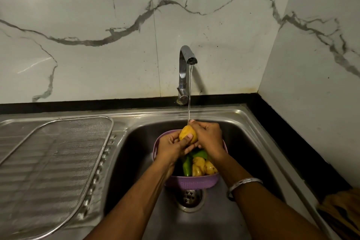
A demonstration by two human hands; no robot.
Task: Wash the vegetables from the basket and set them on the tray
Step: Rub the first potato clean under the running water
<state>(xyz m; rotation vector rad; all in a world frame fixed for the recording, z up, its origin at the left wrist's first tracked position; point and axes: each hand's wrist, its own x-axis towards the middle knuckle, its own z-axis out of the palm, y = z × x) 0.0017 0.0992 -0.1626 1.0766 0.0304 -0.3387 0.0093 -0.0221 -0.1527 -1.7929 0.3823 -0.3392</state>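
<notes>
Lowest in the frame, the two forearms rise from the bottom edge, a metal bangle [244, 183] on the right wrist. Just above them the purple basket [191, 181] sits in the sink [253, 142] over the drain [190, 197], holding more potatoes [203, 167] and green peppers [187, 165] not yet rinsed. Above the basket, at centre frame, the left hand [171, 146] and right hand [209, 138] both curl round one potato [188, 134]: left thumb across its lower front, right fingers wrapped over its right side and top. The water stream [189, 99] from the tap [185, 72] lands at the potato's upper end, right by the right fingertips.

To wash it well, I would turn the potato under the stream so every face gets wet, rubbing with the thumbs and shifting the grip so covered patches are reached; wet skin likely slips, so keep it over the basket.

The mesh tray [58, 142] lies at centre left, with no vegetable on it
</notes>
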